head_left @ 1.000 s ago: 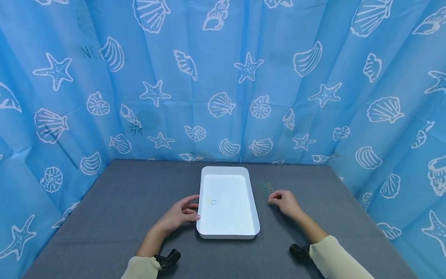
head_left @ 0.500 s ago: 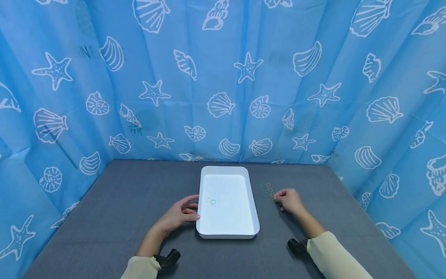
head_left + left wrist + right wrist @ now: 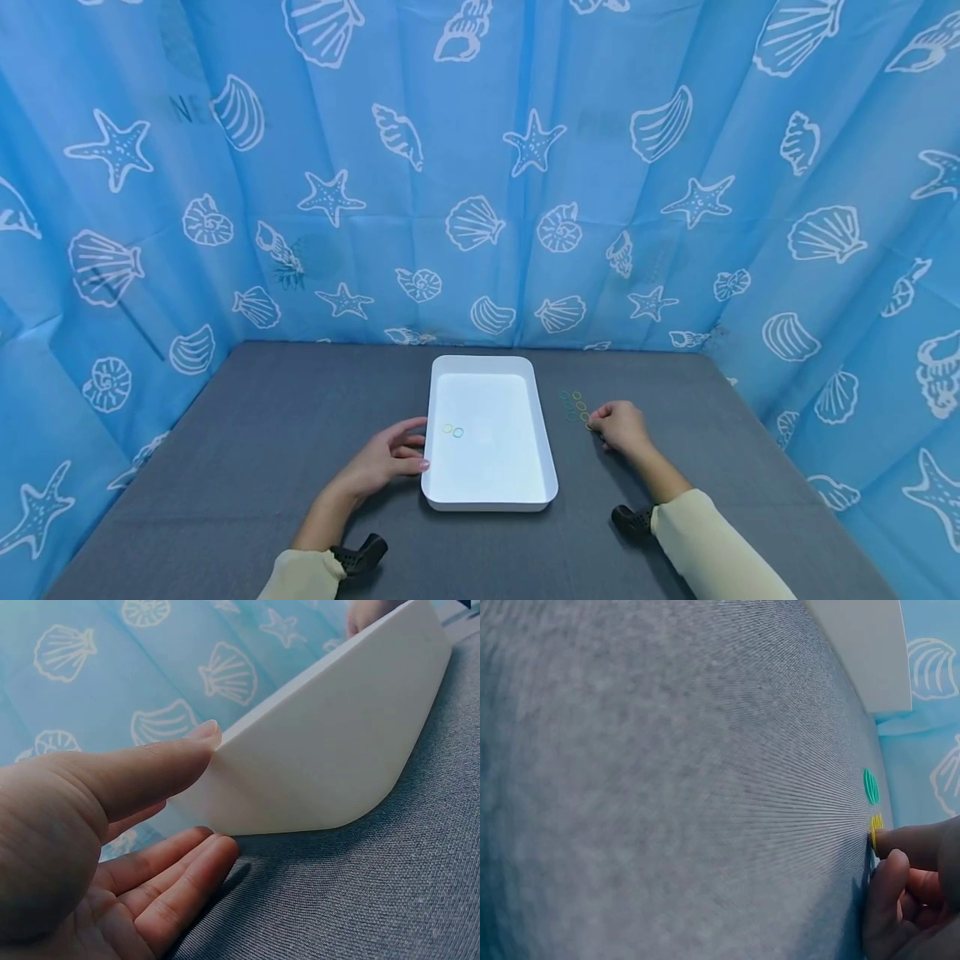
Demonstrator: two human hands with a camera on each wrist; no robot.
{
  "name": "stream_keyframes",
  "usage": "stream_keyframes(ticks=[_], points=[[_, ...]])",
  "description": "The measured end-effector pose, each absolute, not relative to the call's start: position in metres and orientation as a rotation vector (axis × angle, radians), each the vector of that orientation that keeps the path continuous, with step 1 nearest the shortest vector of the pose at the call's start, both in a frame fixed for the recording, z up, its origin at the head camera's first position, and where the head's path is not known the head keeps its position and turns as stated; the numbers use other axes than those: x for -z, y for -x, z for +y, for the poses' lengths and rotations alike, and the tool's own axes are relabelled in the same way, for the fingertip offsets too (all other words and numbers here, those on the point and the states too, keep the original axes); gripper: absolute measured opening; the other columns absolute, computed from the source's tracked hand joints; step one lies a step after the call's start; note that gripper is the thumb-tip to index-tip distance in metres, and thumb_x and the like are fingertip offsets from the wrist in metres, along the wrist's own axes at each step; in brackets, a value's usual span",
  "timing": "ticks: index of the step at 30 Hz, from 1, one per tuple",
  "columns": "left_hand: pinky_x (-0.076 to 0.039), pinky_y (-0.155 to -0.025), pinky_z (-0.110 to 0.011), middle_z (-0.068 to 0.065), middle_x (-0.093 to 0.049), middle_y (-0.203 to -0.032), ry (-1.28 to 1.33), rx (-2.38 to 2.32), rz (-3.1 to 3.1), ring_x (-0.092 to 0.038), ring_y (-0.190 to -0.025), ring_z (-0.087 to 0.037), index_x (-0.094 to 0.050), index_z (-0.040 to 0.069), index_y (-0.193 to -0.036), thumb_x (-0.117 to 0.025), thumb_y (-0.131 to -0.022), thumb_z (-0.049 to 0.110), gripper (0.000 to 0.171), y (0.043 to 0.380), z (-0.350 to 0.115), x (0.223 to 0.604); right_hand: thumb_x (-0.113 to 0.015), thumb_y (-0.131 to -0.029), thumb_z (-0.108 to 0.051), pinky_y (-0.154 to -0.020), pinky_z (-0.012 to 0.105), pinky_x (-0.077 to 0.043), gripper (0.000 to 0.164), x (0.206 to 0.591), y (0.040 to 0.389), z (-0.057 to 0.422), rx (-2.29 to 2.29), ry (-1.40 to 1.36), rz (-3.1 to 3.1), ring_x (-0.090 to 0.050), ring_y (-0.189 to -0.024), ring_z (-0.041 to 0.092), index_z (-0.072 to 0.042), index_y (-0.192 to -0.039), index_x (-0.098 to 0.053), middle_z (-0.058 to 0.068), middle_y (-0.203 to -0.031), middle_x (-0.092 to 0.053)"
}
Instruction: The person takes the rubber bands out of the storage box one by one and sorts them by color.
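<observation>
My left hand point(image 3: 386, 457) rests at the left side of a white tray point(image 3: 489, 507). In the left wrist view its thumb touches the tray's rim, while the other fingers lie loosely extended beside the lower wall. To the right of the tray, my right hand point(image 3: 621, 427) has its fingertips together at the nearest yellow rubber band point(image 3: 874, 834) on the table. Other yellow bands point(image 3: 580, 406) run in a line away from it, beside a row of green bands point(image 3: 568, 407). Inside the tray lie a yellow band point(image 3: 447, 428) and a blue-green band point(image 3: 458, 432).
A grey cloth point(image 3: 322, 392) covers the table. Blue curtains point(image 3: 420, 225) with white shells and starfish hang behind it and along both sides. Each wrist carries a black device point(image 3: 362, 555) by the cream sleeve.
My right hand has shifted slightly right, bringing the nearest yellow band into line with the other yellow ones; over the last half second it barely moved. My left hand stays at the tray.
</observation>
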State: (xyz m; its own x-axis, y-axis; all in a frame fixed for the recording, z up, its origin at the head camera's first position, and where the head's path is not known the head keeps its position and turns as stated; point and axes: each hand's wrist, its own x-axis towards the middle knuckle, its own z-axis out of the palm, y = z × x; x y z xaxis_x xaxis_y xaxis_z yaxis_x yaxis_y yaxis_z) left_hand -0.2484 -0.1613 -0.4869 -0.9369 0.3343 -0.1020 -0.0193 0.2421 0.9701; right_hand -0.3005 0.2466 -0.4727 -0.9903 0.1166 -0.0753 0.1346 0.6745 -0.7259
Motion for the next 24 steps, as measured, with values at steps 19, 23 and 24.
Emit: stream_keyframes(ticks=[19,23,24], points=[[-0.048,-0.087,-0.04,-0.016,-0.055,-0.131,-0.322,-1.752,2.21,-0.06,-0.104,-0.024,-0.038,0.009,-0.149,-0.076,-0.086,0.019,0.074,0.2476,-0.1619,0.4854,-0.064,-0.091,-0.003,-0.049,0.029,-0.048,0.009,0.4687,0.299,0.2479,1.419,-0.244,2.783,-0.053,-0.056,0.014,0.004,-0.089,-0.069,0.008,-0.071,-0.06],[-0.048,-0.087,-0.041,-0.017,-0.054,-0.132,-0.328,-1.748,2.216,-0.06,-0.104,-0.024,-0.038,0.009,-0.148,-0.076,-0.086,0.019,0.074,0.2474,-0.1618,0.485,-0.063,-0.092,-0.004,-0.05,0.029,-0.047,0.011,0.4656,0.3005,0.2467,1.448,-0.265,2.767,-0.054,-0.06,0.016,0.005,-0.096,-0.068,0.009,-0.075,-0.061],[-0.048,-0.088,-0.041,-0.017,-0.054,-0.132,-0.328,-1.747,2.218,-0.06,-0.104,-0.024,-0.038,0.009,-0.148,-0.076,-0.086,0.019,0.074,0.2473,-0.1618,0.4848,-0.063,-0.092,-0.004,-0.05,0.029,-0.047,0.012,0.4647,0.3012,0.2461,1.445,-0.267,2.774,-0.054,-0.061,0.016,0.004,-0.098,-0.068,0.009,-0.077,-0.061]])
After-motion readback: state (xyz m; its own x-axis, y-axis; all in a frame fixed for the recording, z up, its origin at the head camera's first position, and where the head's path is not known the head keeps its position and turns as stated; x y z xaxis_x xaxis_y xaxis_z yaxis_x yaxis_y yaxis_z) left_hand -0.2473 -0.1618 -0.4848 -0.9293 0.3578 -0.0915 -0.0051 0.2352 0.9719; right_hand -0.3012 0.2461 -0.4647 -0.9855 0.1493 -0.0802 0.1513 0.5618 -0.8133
